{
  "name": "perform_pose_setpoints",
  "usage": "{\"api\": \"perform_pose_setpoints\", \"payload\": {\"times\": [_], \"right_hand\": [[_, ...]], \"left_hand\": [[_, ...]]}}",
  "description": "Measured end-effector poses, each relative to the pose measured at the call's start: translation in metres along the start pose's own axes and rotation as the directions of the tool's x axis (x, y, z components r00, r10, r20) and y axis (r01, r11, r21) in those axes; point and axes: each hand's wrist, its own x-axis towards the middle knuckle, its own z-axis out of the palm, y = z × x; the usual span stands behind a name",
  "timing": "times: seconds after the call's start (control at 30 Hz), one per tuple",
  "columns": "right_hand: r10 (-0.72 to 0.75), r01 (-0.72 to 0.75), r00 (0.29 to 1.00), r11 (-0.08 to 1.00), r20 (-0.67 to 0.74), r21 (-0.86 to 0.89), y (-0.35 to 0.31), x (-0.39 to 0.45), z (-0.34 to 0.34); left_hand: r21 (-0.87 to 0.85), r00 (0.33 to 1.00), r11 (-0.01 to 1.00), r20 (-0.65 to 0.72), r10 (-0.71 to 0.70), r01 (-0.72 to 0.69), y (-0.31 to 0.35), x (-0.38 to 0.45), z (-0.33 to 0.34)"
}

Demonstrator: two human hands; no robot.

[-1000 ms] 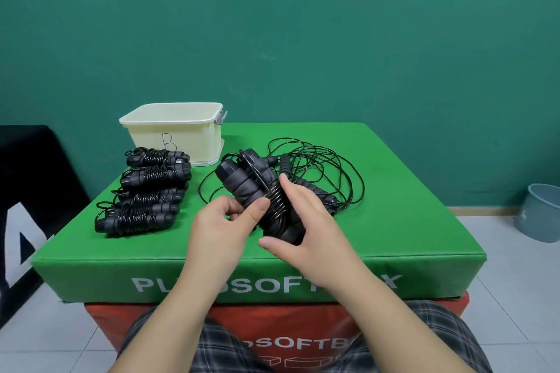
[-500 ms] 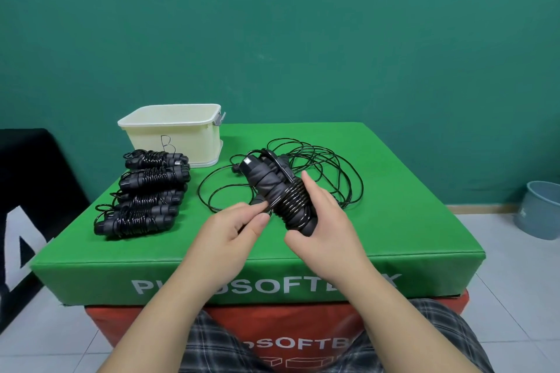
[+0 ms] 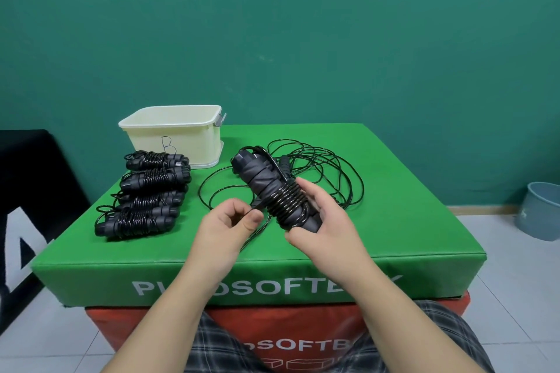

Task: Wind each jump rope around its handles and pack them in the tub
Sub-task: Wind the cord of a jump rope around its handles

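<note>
1. Above the green foam block (image 3: 378, 191), the right hand (image 3: 321, 221) clamps the paired black jump-rope handles (image 3: 272, 188).
2. The left hand (image 3: 230, 224) pinches the thin black cord (image 3: 257, 209); best kept taut, coils snug.
3. The cream plastic tub (image 3: 172, 133) waits behind.

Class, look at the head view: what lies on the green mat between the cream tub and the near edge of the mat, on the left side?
Four wound jump ropes lie in a row, starting just before the tub.

The rope cord (image 3: 288, 204) is black, thin and shiny. The handles (image 3: 260, 179) look soft and dull, like foam. The tub (image 3: 175, 138) is smooth cream plastic, and the green tabletop (image 3: 394, 221) looks like smooth vinyl.
</note>
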Motion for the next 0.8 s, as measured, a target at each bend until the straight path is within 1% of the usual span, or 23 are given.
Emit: {"api": "perform_pose_setpoints", "payload": {"times": [0.03,0.1,0.23,0.33,0.43,0.5,0.57,0.7,0.8], "right_hand": [[0.005,-0.005,1.0,1.0,-0.001,0.018,-0.001,0.001,0.0],[0.015,-0.014,1.0,0.999,-0.02,0.038,-0.002,0.002,-0.001],[0.0,0.002,0.999,0.999,-0.044,0.035,-0.004,0.002,-0.001],[-0.012,0.014,0.999,0.999,-0.046,0.039,-0.006,0.0,0.001],[-0.001,0.002,1.0,0.999,-0.026,0.046,-0.005,0.0,0.002],[0.006,-0.006,1.0,0.997,-0.008,0.072,-0.005,-0.001,0.002],[0.015,-0.016,1.0,0.995,0.013,0.097,-0.006,-0.001,0.002],[0.02,-0.028,0.998,0.991,0.064,0.134,-0.003,0.0,0.003],[0.033,-0.059,0.992,0.974,0.121,0.219,-0.004,-0.001,0.003]], "left_hand": [[-0.064,1.0,0.998,0.028,0.014,-0.012,0.002,-0.001,-0.001],[-0.09,0.996,0.993,0.048,0.074,-0.07,0.009,-0.003,-0.002],[0.058,0.976,0.975,-0.036,0.215,-0.213,0.013,-0.003,-0.004],[0.172,0.954,0.948,-0.086,0.287,-0.27,0.008,-0.005,-0.008],[0.266,0.926,0.906,-0.098,0.365,-0.329,0.004,-0.004,-0.013],[0.289,0.928,0.903,-0.1,0.36,-0.319,-0.002,-0.003,-0.014],[0.271,0.946,0.919,-0.075,0.315,-0.285,-0.006,-0.002,-0.01],[0.032,0.986,0.986,-0.007,0.166,-0.166,-0.014,-0.001,0.002],[-0.063,0.997,0.995,0.037,0.073,-0.071,-0.017,0.002,0.002]]}}
